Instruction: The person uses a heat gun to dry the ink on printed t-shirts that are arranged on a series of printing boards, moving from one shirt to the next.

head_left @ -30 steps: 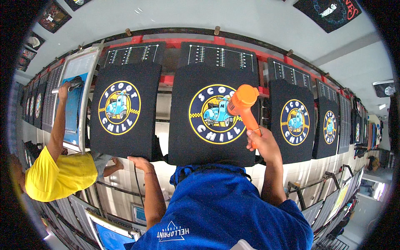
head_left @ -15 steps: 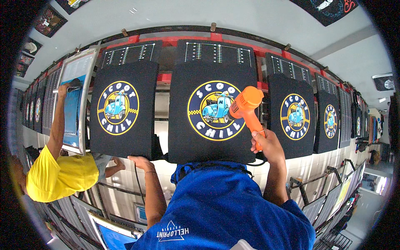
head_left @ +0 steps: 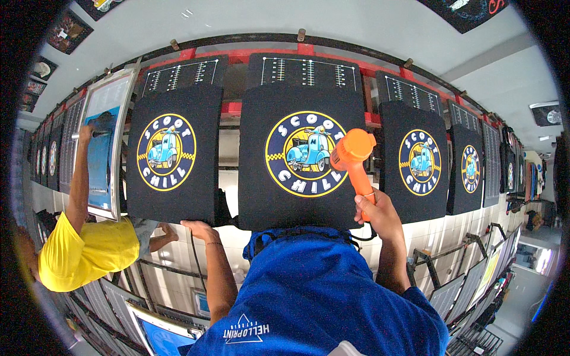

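My right hand (head_left: 380,213) is wrapped round the handle of an orange heat gun (head_left: 355,151). Its nozzle points left over the right part of a round scooter print (head_left: 303,153) in blue, yellow and white. That print is on a black T-shirt (head_left: 252,202) stretched over the board in front of me. My left hand (head_left: 202,230) is at the lower edge of the board to the left, fingers hooked at the edge and partly hidden. This board carries a second black shirt (head_left: 172,204) with the same print. A dark cable (head_left: 195,255) hangs beside my left hand.
More shirt-covered boards (head_left: 420,207) line the red frame (head_left: 237,56) on both sides. At left, a co-worker in a yellow shirt (head_left: 89,252) has a hand on a squeegee in a blue screen frame (head_left: 122,148). Racks with screens (head_left: 157,332) stand behind me.
The heat gun has shifted slightly right and down, uncovering more of the print. My left hand stays at the board's edge. The co-worker's hand has moved slightly towards me along the screen.
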A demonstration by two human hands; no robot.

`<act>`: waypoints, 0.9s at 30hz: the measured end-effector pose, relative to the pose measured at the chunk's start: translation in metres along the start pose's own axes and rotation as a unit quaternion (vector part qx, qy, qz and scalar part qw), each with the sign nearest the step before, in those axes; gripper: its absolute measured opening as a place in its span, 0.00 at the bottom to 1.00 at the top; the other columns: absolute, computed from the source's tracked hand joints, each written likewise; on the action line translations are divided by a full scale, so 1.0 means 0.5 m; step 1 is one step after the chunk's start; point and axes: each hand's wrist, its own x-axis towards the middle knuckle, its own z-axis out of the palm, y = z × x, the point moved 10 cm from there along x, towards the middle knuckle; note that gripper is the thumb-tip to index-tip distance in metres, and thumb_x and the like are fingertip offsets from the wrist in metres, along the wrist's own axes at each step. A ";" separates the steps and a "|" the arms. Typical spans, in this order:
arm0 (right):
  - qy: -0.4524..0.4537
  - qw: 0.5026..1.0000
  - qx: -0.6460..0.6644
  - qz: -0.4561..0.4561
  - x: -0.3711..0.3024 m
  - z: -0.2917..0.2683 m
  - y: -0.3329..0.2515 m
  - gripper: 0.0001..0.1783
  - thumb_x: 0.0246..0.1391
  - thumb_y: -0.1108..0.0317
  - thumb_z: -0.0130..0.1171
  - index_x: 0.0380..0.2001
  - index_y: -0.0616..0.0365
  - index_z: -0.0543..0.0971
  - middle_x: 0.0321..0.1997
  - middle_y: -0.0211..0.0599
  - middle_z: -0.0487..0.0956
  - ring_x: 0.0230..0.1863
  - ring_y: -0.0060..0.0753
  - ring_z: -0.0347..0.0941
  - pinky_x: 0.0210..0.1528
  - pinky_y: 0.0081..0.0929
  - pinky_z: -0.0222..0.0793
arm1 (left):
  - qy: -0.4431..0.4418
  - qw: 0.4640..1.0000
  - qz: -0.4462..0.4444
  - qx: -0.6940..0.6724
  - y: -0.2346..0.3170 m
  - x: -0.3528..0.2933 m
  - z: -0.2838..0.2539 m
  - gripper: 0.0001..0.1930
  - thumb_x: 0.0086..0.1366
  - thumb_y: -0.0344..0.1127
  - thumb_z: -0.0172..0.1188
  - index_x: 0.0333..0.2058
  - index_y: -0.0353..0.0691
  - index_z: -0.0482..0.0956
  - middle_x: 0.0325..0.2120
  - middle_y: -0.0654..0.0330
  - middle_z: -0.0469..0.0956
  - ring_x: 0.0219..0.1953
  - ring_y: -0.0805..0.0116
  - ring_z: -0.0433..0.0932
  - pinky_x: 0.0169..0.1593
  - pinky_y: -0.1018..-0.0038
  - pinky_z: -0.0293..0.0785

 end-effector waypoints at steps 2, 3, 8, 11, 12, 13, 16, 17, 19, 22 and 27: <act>-0.007 1.000 0.011 0.023 -0.005 -0.010 0.008 0.18 0.59 0.57 0.56 0.40 0.63 0.72 0.23 0.27 0.72 0.22 0.19 0.71 0.24 0.18 0.69 | -0.007 1.000 0.003 -0.002 -0.001 -0.001 0.002 0.43 0.68 0.65 0.32 0.55 0.21 0.66 0.54 0.44 0.70 0.51 0.52 0.72 0.58 0.67 0.65; -0.006 0.999 0.018 0.026 -0.005 -0.014 0.014 0.18 0.59 0.57 0.56 0.40 0.62 0.72 0.23 0.27 0.72 0.22 0.19 0.71 0.24 0.18 0.69 | -0.012 1.000 0.007 -0.006 -0.001 -0.001 0.004 0.43 0.68 0.65 0.32 0.55 0.21 0.66 0.54 0.44 0.70 0.52 0.52 0.72 0.58 0.67 0.65; -0.014 0.999 0.024 0.021 -0.009 -0.002 0.004 0.16 0.59 0.58 0.56 0.38 0.62 0.73 0.23 0.26 0.72 0.22 0.19 0.71 0.24 0.18 0.69 | -0.012 0.999 0.022 -0.036 -0.028 0.051 -0.001 0.43 0.68 0.65 0.33 0.56 0.23 0.66 0.54 0.45 0.70 0.52 0.53 0.72 0.58 0.67 0.66; 0.015 0.999 0.024 0.029 -0.014 -0.014 0.012 0.16 0.58 0.58 0.56 0.38 0.62 0.73 0.23 0.27 0.72 0.23 0.18 0.71 0.24 0.18 0.70 | -0.016 0.999 -0.004 -0.038 0.011 -0.021 0.007 0.42 0.68 0.64 0.34 0.56 0.23 0.65 0.54 0.46 0.70 0.51 0.53 0.72 0.57 0.67 0.67; 0.026 0.999 0.020 0.023 -0.015 -0.009 0.011 0.16 0.58 0.58 0.56 0.38 0.62 0.73 0.23 0.27 0.72 0.23 0.18 0.71 0.24 0.18 0.70 | -0.020 0.999 0.000 -0.047 0.014 -0.022 0.010 0.42 0.68 0.64 0.34 0.56 0.23 0.65 0.54 0.46 0.70 0.51 0.53 0.72 0.57 0.67 0.67; 0.049 0.999 0.008 0.016 -0.020 -0.002 -0.003 0.15 0.57 0.59 0.56 0.34 0.62 0.72 0.23 0.29 0.72 0.21 0.22 0.71 0.23 0.21 0.67 | -0.024 0.998 0.004 -0.057 0.017 -0.024 0.012 0.42 0.68 0.64 0.34 0.56 0.23 0.66 0.54 0.47 0.70 0.51 0.53 0.72 0.57 0.67 0.67; 0.013 0.998 0.054 0.024 -0.022 -0.013 0.004 0.15 0.57 0.59 0.56 0.34 0.61 0.72 0.23 0.29 0.72 0.21 0.21 0.71 0.23 0.20 0.67 | -0.017 0.997 -0.021 -0.072 0.016 -0.033 0.008 0.42 0.68 0.64 0.34 0.55 0.22 0.66 0.53 0.47 0.71 0.50 0.53 0.73 0.56 0.66 0.69; 0.002 0.997 0.070 0.031 -0.021 -0.018 0.003 0.15 0.58 0.58 0.56 0.34 0.61 0.72 0.23 0.28 0.72 0.21 0.21 0.71 0.24 0.21 0.67 | -0.009 0.998 -0.022 -0.060 0.019 -0.039 0.007 0.42 0.68 0.64 0.34 0.55 0.21 0.66 0.53 0.47 0.71 0.50 0.53 0.73 0.55 0.66 0.69; 0.023 0.999 0.046 0.017 -0.020 -0.008 0.002 0.15 0.58 0.58 0.56 0.34 0.61 0.72 0.23 0.29 0.72 0.21 0.22 0.71 0.23 0.20 0.67 | 0.007 0.999 -0.022 -0.035 0.024 -0.044 0.000 0.43 0.68 0.64 0.35 0.54 0.20 0.66 0.53 0.47 0.71 0.49 0.53 0.73 0.55 0.65 0.69; 0.015 0.999 0.036 0.019 -0.015 0.008 0.009 0.16 0.58 0.58 0.56 0.35 0.62 0.72 0.23 0.29 0.73 0.21 0.22 0.71 0.24 0.20 0.68 | -0.016 0.997 -0.024 -0.073 0.013 -0.029 0.008 0.43 0.68 0.64 0.35 0.54 0.19 0.66 0.53 0.47 0.72 0.49 0.53 0.74 0.55 0.65 0.70; -0.017 0.999 0.025 0.018 -0.006 0.025 0.007 0.17 0.58 0.57 0.55 0.39 0.63 0.72 0.23 0.28 0.73 0.22 0.20 0.72 0.25 0.19 0.70 | -0.032 0.996 -0.003 -0.081 0.007 -0.015 0.011 0.42 0.69 0.63 0.34 0.55 0.21 0.65 0.53 0.47 0.71 0.50 0.53 0.73 0.56 0.65 0.68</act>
